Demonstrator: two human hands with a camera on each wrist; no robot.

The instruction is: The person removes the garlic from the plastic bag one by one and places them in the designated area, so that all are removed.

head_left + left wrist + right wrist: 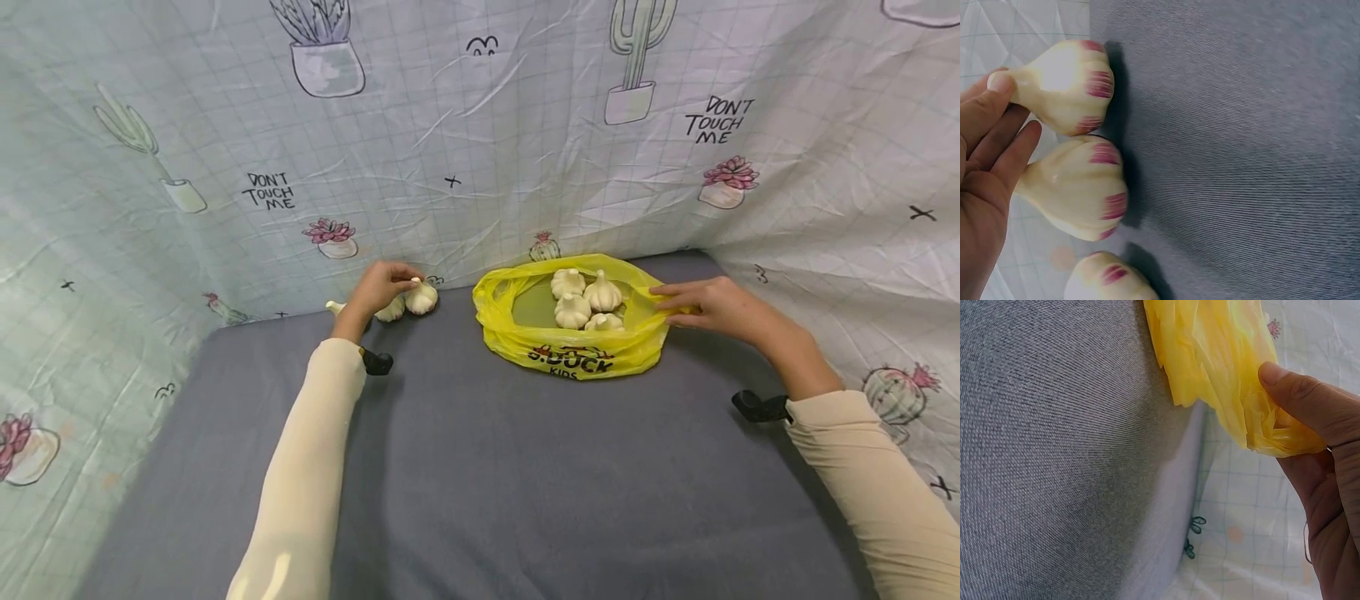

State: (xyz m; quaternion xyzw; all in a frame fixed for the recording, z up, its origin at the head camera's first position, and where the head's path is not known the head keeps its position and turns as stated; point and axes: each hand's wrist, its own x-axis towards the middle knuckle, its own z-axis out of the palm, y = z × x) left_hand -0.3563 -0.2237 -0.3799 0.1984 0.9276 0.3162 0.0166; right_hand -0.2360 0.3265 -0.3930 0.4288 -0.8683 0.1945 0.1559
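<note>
My left hand (381, 287) pinches the stem of a garlic bulb (1069, 87) between thumb and fingers at the back of the table. Right beside it sits a second garlic bulb (1082, 187), its stem close to my fingers. A third bulb (1110, 278) shows at the lower edge of the left wrist view. My right hand (712, 307) grips the right side of a yellow plastic bag (570, 362), thumb on top of the bunched film (1229, 381). Several garlic bulbs (573, 311) lie inside the bag's wide mouth.
A grey cloth (525, 483) covers the table. Behind it hangs a white curtain (465, 125) printed with cacti, and more of it runs along the left and right sides. Black wrist cameras (377, 362) sit under both wrists.
</note>
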